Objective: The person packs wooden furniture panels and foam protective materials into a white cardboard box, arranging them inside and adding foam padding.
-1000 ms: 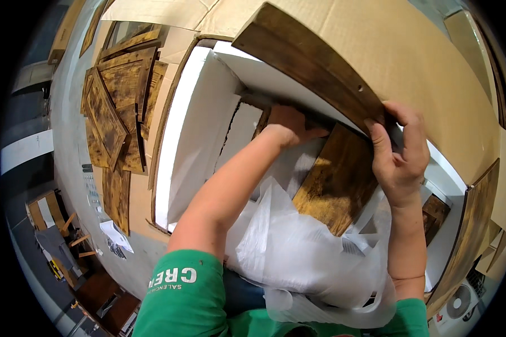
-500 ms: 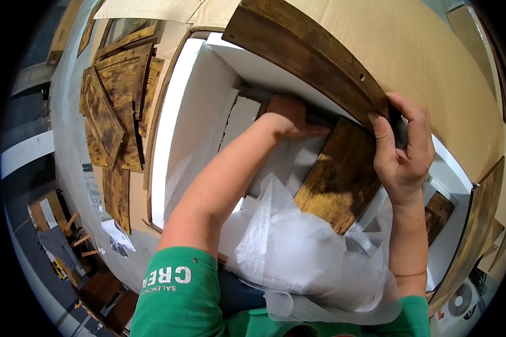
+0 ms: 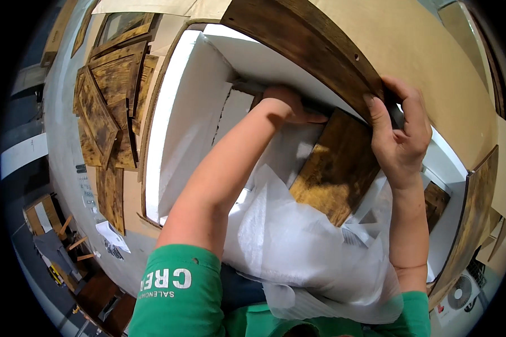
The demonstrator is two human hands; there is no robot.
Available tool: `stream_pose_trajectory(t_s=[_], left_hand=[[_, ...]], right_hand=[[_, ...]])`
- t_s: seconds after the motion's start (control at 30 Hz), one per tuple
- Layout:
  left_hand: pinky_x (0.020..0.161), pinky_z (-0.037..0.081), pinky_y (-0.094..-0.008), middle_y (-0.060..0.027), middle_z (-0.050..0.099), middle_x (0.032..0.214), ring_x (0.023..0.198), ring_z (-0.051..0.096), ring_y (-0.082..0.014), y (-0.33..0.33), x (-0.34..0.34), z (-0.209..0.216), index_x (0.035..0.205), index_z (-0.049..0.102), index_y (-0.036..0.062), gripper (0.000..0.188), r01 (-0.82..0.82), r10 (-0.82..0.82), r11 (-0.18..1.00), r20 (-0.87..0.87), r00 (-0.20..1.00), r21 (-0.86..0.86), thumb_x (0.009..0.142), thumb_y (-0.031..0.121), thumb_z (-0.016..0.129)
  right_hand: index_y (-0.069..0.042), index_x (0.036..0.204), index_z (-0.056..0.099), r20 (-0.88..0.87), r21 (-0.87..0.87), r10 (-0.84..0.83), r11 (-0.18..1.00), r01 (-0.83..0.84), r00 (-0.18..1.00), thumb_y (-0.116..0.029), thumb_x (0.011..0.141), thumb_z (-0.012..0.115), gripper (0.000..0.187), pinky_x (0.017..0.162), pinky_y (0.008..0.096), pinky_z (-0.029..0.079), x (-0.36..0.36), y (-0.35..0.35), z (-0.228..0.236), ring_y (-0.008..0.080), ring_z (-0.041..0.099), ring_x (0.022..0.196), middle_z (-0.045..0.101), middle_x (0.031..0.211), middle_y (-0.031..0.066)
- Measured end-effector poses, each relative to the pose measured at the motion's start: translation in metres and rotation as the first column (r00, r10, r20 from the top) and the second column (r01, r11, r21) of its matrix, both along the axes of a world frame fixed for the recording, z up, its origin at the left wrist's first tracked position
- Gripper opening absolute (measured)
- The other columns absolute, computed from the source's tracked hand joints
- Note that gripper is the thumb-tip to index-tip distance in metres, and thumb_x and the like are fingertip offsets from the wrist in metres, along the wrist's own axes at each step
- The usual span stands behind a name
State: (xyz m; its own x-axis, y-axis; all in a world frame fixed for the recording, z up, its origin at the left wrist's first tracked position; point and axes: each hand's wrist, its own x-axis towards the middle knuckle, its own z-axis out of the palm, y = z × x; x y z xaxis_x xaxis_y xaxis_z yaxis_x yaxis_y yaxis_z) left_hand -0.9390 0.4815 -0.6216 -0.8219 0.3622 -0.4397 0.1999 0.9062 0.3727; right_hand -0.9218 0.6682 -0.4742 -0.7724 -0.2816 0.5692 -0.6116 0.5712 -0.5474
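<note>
My right hand (image 3: 402, 132) is closed on the near right end of a long dark-brown wooden board (image 3: 303, 42), thumb on its near side. The board slants across the far rim of a foam-lined carton (image 3: 171, 129). My left hand (image 3: 287, 104) reaches deep inside against the far wall; one digit points right, and the other fingers are hidden. Beside it a brown wood-grain panel (image 3: 337, 168) lies tilted in the box. Crumpled white foam wrap (image 3: 303, 253) covers the near part of the box, below my hands.
Several wood-grain panels (image 3: 109, 106) are stacked left of the carton. A white paper sheet (image 3: 112, 236) lies near them. Another wooden board (image 3: 469, 219) stands along the carton's right side. Large cardboard (image 3: 438, 67) spreads beyond the box. A white fan-like unit (image 3: 458, 297) is at lower right.
The whole view has shifted slightly. My right hand keeps its hold on the long board, and my left hand stays at the far wall inside the box.
</note>
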Motion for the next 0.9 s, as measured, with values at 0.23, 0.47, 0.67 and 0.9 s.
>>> stream_pose_trajectory(t_s=[0.23,0.47,0.67,0.9], left_hand=[[0.104,0.033,-0.0327,-0.0106,0.05,0.133,0.125,0.042,-0.0277,-0.003,0.003,-0.004,0.13,0.051,0.0151,0.079,-0.038,0.039,0.996,-0.013,0.999,0.083,0.073,0.069,0.055],[0.105,0.03,-0.0336,-0.0094,0.048,0.135,0.127,0.04,-0.027,0.005,0.008,-0.003,0.131,0.05,0.0164,0.08,-0.078,0.07,0.988,-0.063,0.996,-0.136,0.073,0.071,0.052],[0.104,0.031,-0.0313,-0.0076,0.051,0.133,0.126,0.043,-0.0242,0.003,0.01,-0.01,0.125,0.058,0.0135,0.09,-0.074,0.071,0.99,-0.029,0.997,-0.122,0.071,0.083,0.037],[0.102,0.035,-0.0358,-0.0133,0.053,0.129,0.122,0.046,-0.03,0.006,0.011,0.01,0.125,0.057,0.0149,0.082,-0.012,0.014,0.994,0.014,1.0,-0.11,0.074,0.077,0.042]], right_hand=[[0.001,0.099,0.058,0.023,0.005,0.049,0.999,-0.05,0.999,0.004,0.072,0.067,0.029,0.069,0.0331,0.047,-0.001,0.001,0.003,0.0289,0.057,0.079,0.059,0.088,0.014],[0.001,0.099,0.057,-0.014,0.046,0.022,0.999,-0.021,1.0,0.004,0.071,0.068,0.031,0.07,0.0342,0.047,0.004,-0.002,-0.003,0.0299,0.057,0.079,0.059,0.09,0.0141],[0.001,0.099,0.058,-0.018,0.045,0.041,0.998,-0.041,0.999,0.004,0.07,0.068,0.031,0.07,0.0335,0.047,0.003,0.0,-0.002,0.0288,0.057,0.079,0.06,0.091,0.0136],[0.001,0.099,0.058,-0.005,0.036,0.033,0.999,-0.032,0.999,0.004,0.072,0.068,0.029,0.069,0.0334,0.047,0.006,-0.004,-0.003,0.0283,0.057,0.078,0.06,0.089,0.0137]])
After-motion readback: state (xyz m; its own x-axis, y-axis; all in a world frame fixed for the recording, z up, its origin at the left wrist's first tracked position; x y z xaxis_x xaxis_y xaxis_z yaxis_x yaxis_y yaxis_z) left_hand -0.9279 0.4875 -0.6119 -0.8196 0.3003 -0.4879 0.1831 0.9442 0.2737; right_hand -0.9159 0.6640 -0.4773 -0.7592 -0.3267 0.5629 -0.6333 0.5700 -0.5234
